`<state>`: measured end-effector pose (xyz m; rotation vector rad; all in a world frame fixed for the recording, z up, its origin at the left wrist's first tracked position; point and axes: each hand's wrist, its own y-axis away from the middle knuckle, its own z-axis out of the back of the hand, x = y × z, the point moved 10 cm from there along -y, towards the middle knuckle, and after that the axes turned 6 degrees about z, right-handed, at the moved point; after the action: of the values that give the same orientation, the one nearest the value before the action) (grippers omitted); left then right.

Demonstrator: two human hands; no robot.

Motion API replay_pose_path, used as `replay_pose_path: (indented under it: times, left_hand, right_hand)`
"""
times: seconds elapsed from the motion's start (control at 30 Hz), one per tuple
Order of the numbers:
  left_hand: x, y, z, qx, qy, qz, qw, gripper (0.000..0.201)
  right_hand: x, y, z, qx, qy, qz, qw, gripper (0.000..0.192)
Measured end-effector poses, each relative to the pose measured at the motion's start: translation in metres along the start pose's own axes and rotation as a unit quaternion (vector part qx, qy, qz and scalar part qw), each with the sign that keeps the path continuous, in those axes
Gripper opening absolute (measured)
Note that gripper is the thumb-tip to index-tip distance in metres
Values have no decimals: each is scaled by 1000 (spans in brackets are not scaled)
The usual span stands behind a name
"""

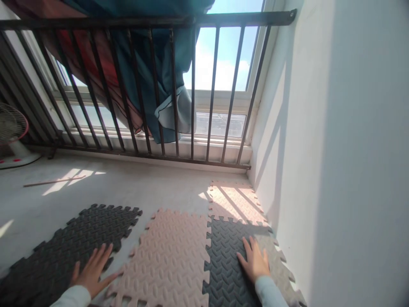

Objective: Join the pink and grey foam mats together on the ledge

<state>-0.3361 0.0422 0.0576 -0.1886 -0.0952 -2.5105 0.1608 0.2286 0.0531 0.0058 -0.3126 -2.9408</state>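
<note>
My left hand (pixel 92 273) lies open with fingers spread at the right edge of a loose dark grey foam mat tile (pixel 83 243). Its thumb reaches over a bare strip of floor toward the pink foam mat tile (pixel 175 256). On the right, my right hand (pixel 255 260), also open, rests on a second dark grey foam tile (pixel 226 251) beside the wall. That tile meets the pink one along a toothed edge and touches a smaller sunlit pink tile (pixel 234 200) beyond it. A gap separates the left dark tile from the middle pink tile.
A white wall (pixel 300 149) runs along the right side. Ahead stands a dark metal railing (pixel 153 157), with red and teal cloth (pixel 179 98) hanging behind it by the window. A thin stick (pixel 54 182) lies on the floor, and a fan (pixel 14 132) stands at far left.
</note>
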Motion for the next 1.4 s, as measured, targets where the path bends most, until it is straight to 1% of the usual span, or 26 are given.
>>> replay_pose_path:
  times: [0.03,0.07,0.1,0.13,0.17,0.23,0.27,0.37,0.47,0.53,0.6,0.67,0.73,0.8,0.9,0.97,1.03,1.1,1.17,1.23,1.3,1.37,1.4]
  left_hand:
    - [33,10,-9,9,-15,14,1000,66]
    - [58,21,-16,23,-32,21,999,67]
    - [76,32,-21,36,-49,21,998,69]
    - [87,41,-23,47,-64,15,997,71]
    - [93,48,-23,53,-76,7,996,73]
    - [94,52,-17,52,-87,-9,995,72]
    - [93,51,-14,47,-86,-15,995,69]
    - [89,39,-8,27,-59,-34,997,56]
    - [89,32,-6,10,-6,-62,998,53]
    - [91,33,-4,-4,35,-75,997,49]
    - [92,35,3,-25,73,-79,994,45]
    - [94,35,16,-61,102,-70,990,42]
    - [94,31,38,-113,119,-51,985,42]
    - [91,23,67,-180,134,-30,974,42]
    - [80,4,114,-272,189,1,943,45]
    - [65,-12,140,-309,240,21,920,47]
    - [41,-32,157,-322,281,33,904,48]
    - [3,-50,167,-322,307,23,895,47]
    - [-47,-65,170,-320,318,-19,892,45]
    - [-108,-74,166,-313,314,-87,892,42]
    - [-171,-78,154,-291,291,-161,897,38]
    - [-228,-81,134,-241,247,-214,914,34]
    - [-253,-82,122,-208,222,-230,924,33]
  right_hand:
    - [15,4,-1,8,-1,13,1000,56]
    - [31,7,-1,17,-5,27,999,55]
    - [48,11,0,25,-11,41,999,55]
    - [64,14,1,29,-17,55,998,55]
    - [80,17,3,30,-22,68,997,55]
    - [108,24,6,25,-28,93,995,55]
    - [119,27,6,21,-31,104,994,55]
    - [143,37,0,14,-42,127,991,54]
    - [150,45,-8,9,-49,132,990,54]
    - [147,50,-10,-4,-50,128,990,54]
    - [142,55,-8,-20,-45,121,991,54]
    - [134,59,-4,-39,-35,107,993,55]
    - [127,62,1,-60,-32,93,993,54]
    - [121,63,5,-75,-38,81,993,53]
    - [117,62,5,-74,-46,75,993,53]
    - [116,60,3,-66,-48,69,994,52]
    - [115,57,0,-58,-51,60,995,52]
    - [114,55,-4,-47,-53,53,996,53]
    - [113,53,-8,-43,-48,48,997,53]
    - [111,52,-9,-53,-41,39,997,54]
    - [107,51,-8,-67,-41,28,996,54]
    - [104,51,-8,-74,-47,18,996,54]
    - [102,51,-8,-73,-50,16,996,53]
